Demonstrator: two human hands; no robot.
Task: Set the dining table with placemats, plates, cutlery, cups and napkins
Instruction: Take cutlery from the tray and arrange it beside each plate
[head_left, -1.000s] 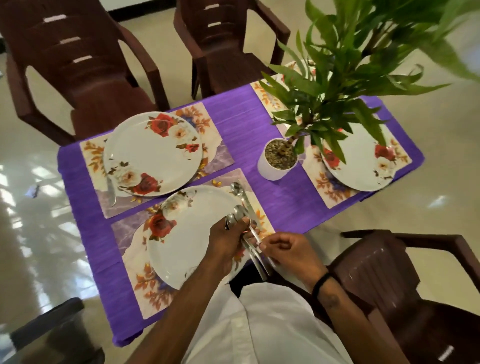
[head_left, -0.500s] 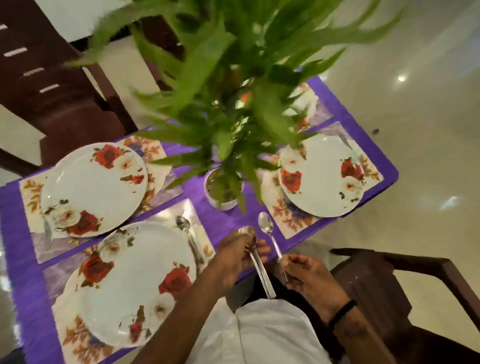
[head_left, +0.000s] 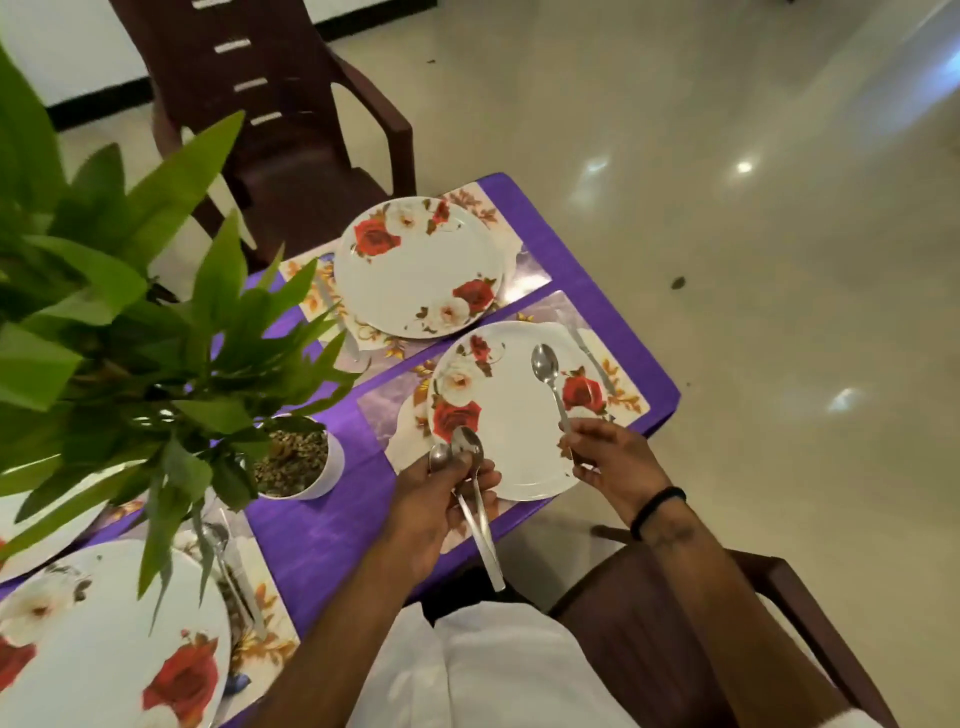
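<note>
My right hand (head_left: 615, 460) pinches the handle of a steel spoon (head_left: 546, 370), its bowl hanging over the near floral plate (head_left: 519, 441) at the table's right end. My left hand (head_left: 436, 501) grips two more spoons (head_left: 470, 470) by their necks, handles pointing back toward me. That plate lies on a floral placemat (head_left: 621, 384) with a knife (head_left: 589, 358) on its right side. Behind it stands a second rose-patterned plate (head_left: 415, 270) on its own placemat (head_left: 511, 265). At lower left, a third plate (head_left: 104, 649) has a spoon (head_left: 221, 545) beside it.
A potted plant in a white pot (head_left: 324, 478) stands mid-table, its leaves (head_left: 130, 338) covering much of the left. The purple tablecloth (head_left: 322, 540) ends close to my body. Brown plastic chairs stand behind the table (head_left: 291, 130) and at my right (head_left: 675, 649).
The view has swung right along the table. My right hand has carried its one spoon away from the left hand's bundle and out over the right-end plate.
</note>
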